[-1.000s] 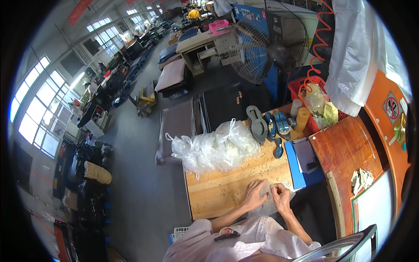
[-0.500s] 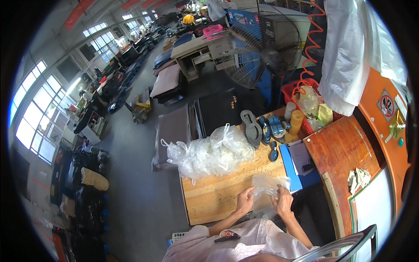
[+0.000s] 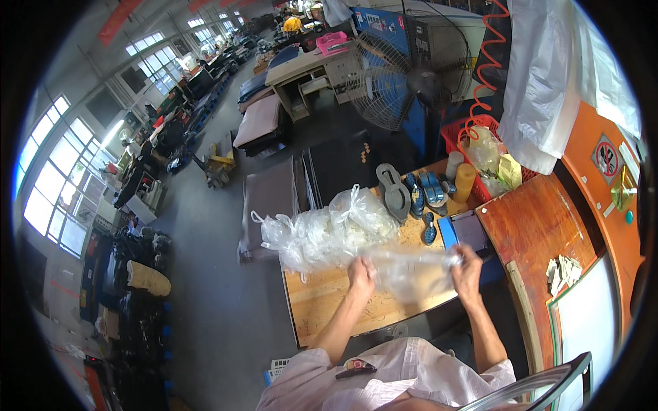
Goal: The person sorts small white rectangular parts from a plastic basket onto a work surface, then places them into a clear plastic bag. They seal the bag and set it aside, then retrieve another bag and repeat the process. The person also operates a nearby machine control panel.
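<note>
A clear plastic bag (image 3: 412,275) is stretched between my two hands above the wooden table (image 3: 319,305), blurred by motion. My left hand (image 3: 361,274) grips one end of it, fingers closed. At the other end, my right hand (image 3: 467,272) pinches the plastic near the blue folder (image 3: 448,233). Just beyond my left hand lies a row of filled clear plastic bags (image 3: 329,229), with knotted or gathered tops. Whether anything is inside the stretched bag cannot be made out.
Shoe soles (image 3: 394,192) and blue sole-shaped pieces (image 3: 430,190) stand at the table's back right. Behind them are a yellowish bottle (image 3: 464,182) and a red basket (image 3: 449,137). A large fan (image 3: 421,82) stands farther back. A reddish-brown board (image 3: 538,233) is at the right.
My hands have moved apart and farther from my body, pulling the clear bag out sideways. Earlier they were close together, holding it bunched near the table's front edge.
</note>
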Demonstrator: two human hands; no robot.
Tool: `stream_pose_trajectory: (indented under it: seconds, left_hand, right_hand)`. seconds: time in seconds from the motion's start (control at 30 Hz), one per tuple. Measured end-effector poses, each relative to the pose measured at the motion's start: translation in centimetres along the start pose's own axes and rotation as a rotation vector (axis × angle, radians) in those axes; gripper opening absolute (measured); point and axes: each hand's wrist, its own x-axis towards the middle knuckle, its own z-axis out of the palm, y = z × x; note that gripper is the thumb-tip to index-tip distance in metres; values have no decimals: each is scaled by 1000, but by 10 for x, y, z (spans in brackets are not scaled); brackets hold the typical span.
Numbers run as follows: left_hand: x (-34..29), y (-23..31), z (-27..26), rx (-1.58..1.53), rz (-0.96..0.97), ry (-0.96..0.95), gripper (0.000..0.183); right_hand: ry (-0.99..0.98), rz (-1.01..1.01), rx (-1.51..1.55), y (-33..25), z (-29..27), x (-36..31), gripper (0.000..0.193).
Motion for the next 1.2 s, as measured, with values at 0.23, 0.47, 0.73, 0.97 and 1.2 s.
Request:
stream_pose_trajectory:
  seconds: [0.23, 0.47, 0.73, 0.97, 1.2]
  left_hand:
    - [-87, 11, 25, 897, 1326, -380, 22]
    - [-79, -71, -73, 892, 301, 119, 18]
    - [-86, 0, 45, 361, 948, 78, 17]
    - [-83, -26, -44, 1284, 881, -362, 30]
    - [-126, -42, -75, 502, -167, -337, 18]
  right_hand:
    - [100, -352, -217, -32, -31, -10, 38]
    - [64, 599, -277, 135, -37, -120, 35]
    - [443, 135, 245, 9, -47, -33, 14]
    - [-53, 19, -259, 60, -35, -64, 16]
    - [22, 958, 451, 180, -63, -106, 17]
